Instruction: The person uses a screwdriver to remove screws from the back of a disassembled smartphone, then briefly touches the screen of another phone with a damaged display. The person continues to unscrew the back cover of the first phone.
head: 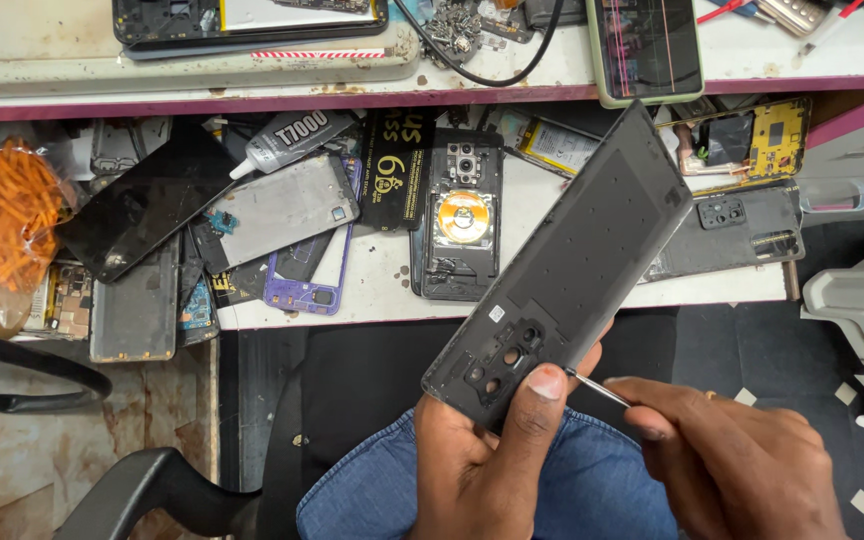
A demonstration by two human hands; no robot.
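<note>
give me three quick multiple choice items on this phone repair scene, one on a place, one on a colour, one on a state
1. Where does the opened phone with the round coil lie?
A on the bench
B on the chair
C on the floor

2. What colour is the bagged heap at far left?
A blue
B orange
C white

3. How is the back cover held?
A flat on the bench
B gripped in the left hand
C under the right hand

Answers: 1 A, it rests among the parts; 2 B, plainly orange; 3 B, thumb pressed beside its camera holes, while the right hand holds a thin metal tool.

Cracked phone screen [649, 45] on shelf, black-gold package [393, 170] below
</note>
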